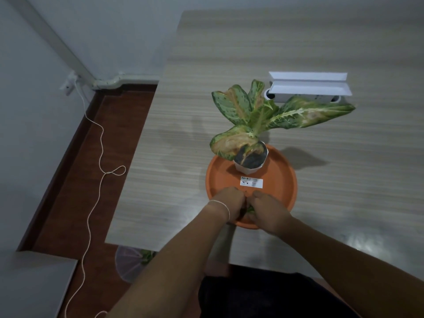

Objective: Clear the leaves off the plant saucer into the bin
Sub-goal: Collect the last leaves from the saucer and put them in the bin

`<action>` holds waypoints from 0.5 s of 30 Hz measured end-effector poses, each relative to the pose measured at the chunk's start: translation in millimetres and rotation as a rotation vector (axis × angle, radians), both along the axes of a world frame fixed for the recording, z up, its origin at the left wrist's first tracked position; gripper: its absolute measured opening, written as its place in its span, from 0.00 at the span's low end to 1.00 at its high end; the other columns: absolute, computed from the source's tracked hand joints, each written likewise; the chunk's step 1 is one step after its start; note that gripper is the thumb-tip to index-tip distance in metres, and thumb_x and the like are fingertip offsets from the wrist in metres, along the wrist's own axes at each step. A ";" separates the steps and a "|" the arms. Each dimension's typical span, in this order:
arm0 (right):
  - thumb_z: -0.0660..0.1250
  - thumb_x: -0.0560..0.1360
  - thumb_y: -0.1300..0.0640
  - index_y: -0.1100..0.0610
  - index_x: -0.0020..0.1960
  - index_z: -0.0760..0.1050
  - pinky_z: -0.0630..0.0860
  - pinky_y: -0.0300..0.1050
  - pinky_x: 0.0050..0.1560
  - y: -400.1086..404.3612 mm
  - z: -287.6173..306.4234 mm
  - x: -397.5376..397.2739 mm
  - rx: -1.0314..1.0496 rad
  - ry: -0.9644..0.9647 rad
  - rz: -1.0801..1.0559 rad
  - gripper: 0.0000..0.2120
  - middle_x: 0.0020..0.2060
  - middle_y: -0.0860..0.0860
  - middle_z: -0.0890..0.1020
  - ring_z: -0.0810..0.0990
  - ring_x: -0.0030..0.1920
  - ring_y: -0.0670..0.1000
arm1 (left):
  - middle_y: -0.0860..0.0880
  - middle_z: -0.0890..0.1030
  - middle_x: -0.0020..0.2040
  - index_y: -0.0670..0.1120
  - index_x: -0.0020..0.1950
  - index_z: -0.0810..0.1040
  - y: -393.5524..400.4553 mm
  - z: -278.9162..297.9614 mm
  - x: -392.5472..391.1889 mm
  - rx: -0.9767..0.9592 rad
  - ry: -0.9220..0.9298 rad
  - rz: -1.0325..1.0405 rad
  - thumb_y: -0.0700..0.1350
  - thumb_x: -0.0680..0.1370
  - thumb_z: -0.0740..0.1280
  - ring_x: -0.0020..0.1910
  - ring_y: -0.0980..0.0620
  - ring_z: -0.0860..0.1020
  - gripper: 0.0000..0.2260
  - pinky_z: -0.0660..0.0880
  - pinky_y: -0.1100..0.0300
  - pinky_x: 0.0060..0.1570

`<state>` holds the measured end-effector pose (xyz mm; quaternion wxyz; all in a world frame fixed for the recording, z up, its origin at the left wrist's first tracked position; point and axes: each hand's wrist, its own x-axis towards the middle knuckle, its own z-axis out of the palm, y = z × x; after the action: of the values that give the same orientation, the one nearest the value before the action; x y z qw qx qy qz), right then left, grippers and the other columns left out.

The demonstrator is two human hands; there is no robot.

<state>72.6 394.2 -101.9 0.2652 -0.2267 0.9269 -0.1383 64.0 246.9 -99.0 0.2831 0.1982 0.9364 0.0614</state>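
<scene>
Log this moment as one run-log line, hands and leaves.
left hand: closed on leaves | right hand: closed on leaves | saucer: on table, pot on it | bin: under table edge

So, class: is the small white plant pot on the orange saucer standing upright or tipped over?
Upright. The white pot sits flat on the far half of the orange saucer, its opening facing up and the leaves rising from it. Both hands work at the near rim.
</scene>
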 end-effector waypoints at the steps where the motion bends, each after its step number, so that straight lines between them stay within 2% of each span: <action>1: 0.66 0.73 0.53 0.53 0.57 0.77 0.74 0.48 0.56 -0.2 -1.1 0.1 -0.012 0.001 0.003 0.13 0.53 0.54 0.78 0.77 0.55 0.56 | 0.42 0.84 0.45 0.44 0.45 0.83 0.7 -0.5 0.1 0.005 0.005 0.004 0.46 0.74 0.67 0.46 0.41 0.80 0.07 0.77 0.50 0.50; 5: 0.66 0.74 0.55 0.52 0.54 0.81 0.74 0.46 0.57 3.5 -0.5 -1.5 -0.037 -0.024 0.016 0.10 0.53 0.53 0.79 0.78 0.55 0.55 | 0.42 0.84 0.46 0.45 0.45 0.83 1.2 -0.1 0.9 0.036 0.009 0.003 0.44 0.72 0.68 0.46 0.41 0.80 0.06 0.77 0.53 0.48; 9: 0.65 0.73 0.56 0.50 0.54 0.84 0.73 0.44 0.57 12.1 4.4 -3.7 -0.042 -0.057 0.059 0.13 0.53 0.52 0.80 0.78 0.55 0.53 | 0.44 0.84 0.45 0.47 0.45 0.83 -0.6 -0.3 1.1 0.057 0.029 -0.036 0.43 0.71 0.68 0.46 0.42 0.80 0.06 0.74 0.56 0.45; 15: 0.66 0.73 0.57 0.52 0.53 0.84 0.73 0.42 0.56 20.9 7.3 -9.9 0.037 -0.094 0.107 0.11 0.54 0.51 0.81 0.79 0.55 0.52 | 0.43 0.85 0.45 0.45 0.44 0.85 -0.6 -1.1 -1.9 0.042 -0.007 -0.012 0.42 0.71 0.69 0.46 0.42 0.80 0.06 0.77 0.54 0.47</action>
<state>62.8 415.1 -94.6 0.3198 -0.2644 0.9022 -0.1172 62.1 246.4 -100.1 0.2827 0.2096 0.9326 0.0801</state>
